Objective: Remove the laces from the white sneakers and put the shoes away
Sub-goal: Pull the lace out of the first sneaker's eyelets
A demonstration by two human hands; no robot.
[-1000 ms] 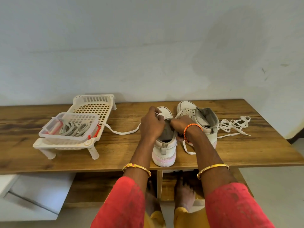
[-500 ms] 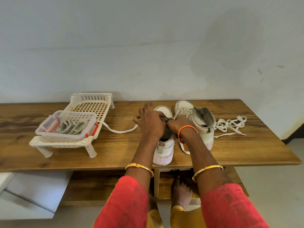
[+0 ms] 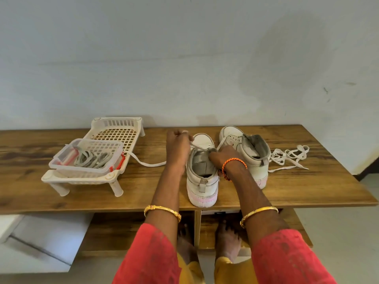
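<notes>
A wooden desk (image 3: 143, 187) is seen against a pale wall (image 3: 184, 58), carrying a white slatted rack (image 3: 114, 132) well to the left of the left hand. A smaller clear basket (image 3: 90, 158) is stacked on the rack's near end, with coiled grey laces (image 3: 92, 158) lying inside it. Two white sneakers are stood side by side, heels toward the person. The near sneaker (image 3: 202, 181) is held between the two hands; the far sneaker (image 3: 246, 152) is set just to the right of the right hand, its loose lace (image 3: 287, 156) heaped on the desk beyond it. The grip of the left hand (image 3: 177, 146) is closed round the white lace (image 3: 149, 163), which is pinched above the near sneaker's toe and trails left across the desk toward the rack. The right hand (image 3: 223, 156) is rested on the near sneaker's tongue, fingers curled over its collar. An orange thread band (image 3: 233, 162) is worn at the right wrist, and gold bangles (image 3: 162, 212) higher on both forearms.
</notes>
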